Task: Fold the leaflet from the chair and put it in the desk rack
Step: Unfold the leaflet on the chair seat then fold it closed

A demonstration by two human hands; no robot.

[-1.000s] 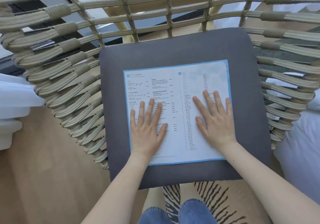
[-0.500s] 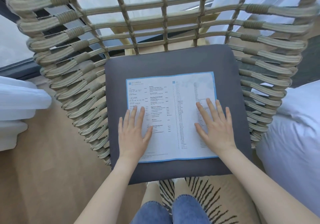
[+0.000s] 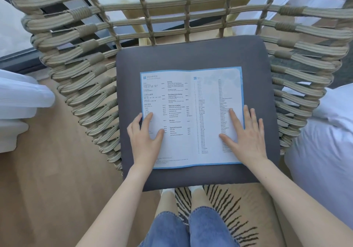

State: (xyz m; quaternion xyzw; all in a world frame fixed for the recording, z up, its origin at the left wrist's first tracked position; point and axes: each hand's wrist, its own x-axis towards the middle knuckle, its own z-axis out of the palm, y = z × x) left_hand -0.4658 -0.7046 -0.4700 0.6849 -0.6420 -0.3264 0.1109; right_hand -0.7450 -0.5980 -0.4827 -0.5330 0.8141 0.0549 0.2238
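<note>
A white leaflet (image 3: 193, 113) with a blue border and printed menu text lies open and flat on the dark grey cushion (image 3: 191, 55) of a woven rope chair (image 3: 82, 78). My left hand (image 3: 145, 139) rests at the leaflet's left edge, fingers spread, some over the edge onto the cushion. My right hand (image 3: 246, 134) lies flat at the right edge, its outer fingers past the border. Neither hand holds the paper. The desk rack is not in view.
White bedding (image 3: 328, 151) bulges at the right, and white fabric (image 3: 17, 101) sits at the left. Wooden floor (image 3: 47, 189) lies below, with a striped rug (image 3: 225, 208) under the chair front. My legs in blue jeans (image 3: 187, 229) stand at the bottom.
Both hands have slid outward from the middle of the leaflet to its left and right edges. The view has pulled back and the chair sits lower in frame.
</note>
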